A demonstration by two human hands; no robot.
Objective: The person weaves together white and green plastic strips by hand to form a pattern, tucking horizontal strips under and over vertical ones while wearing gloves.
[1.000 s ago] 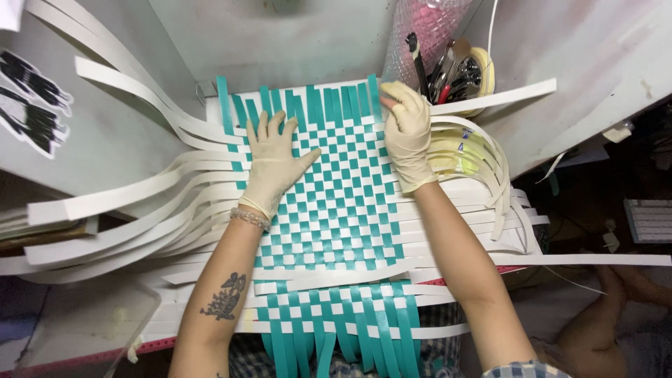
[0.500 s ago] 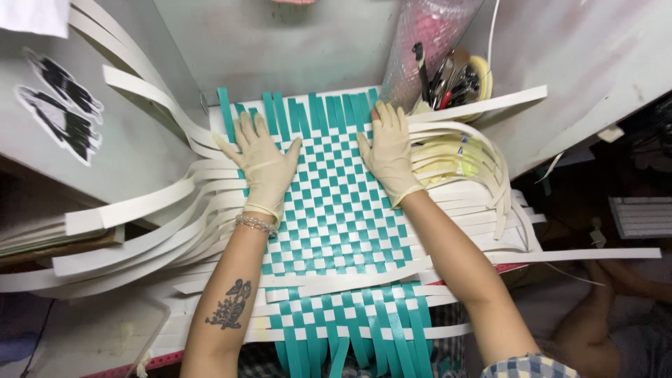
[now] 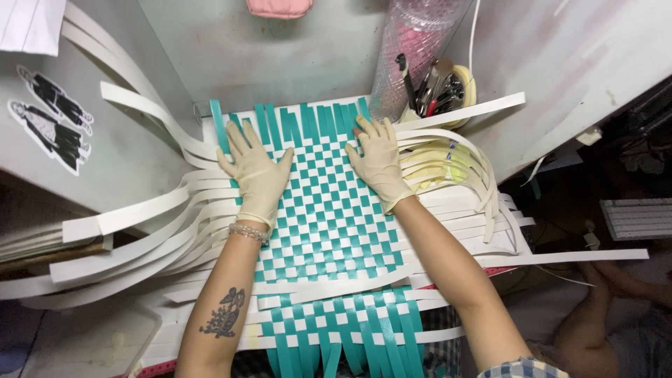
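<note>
Nearest, loose teal strips point(image 3: 350, 343) hang off the table's near edge. Further up, the left hand point(image 3: 257, 175) and right hand point(image 3: 378, 162), both gloved, lie flat with fingers spread on the woven mat point(image 3: 325, 217), holding nothing (pressing it smooth, I judge). Tightening the far rows calls for even pressure. Beyond stands a tool cup point(image 3: 437, 91).
</note>
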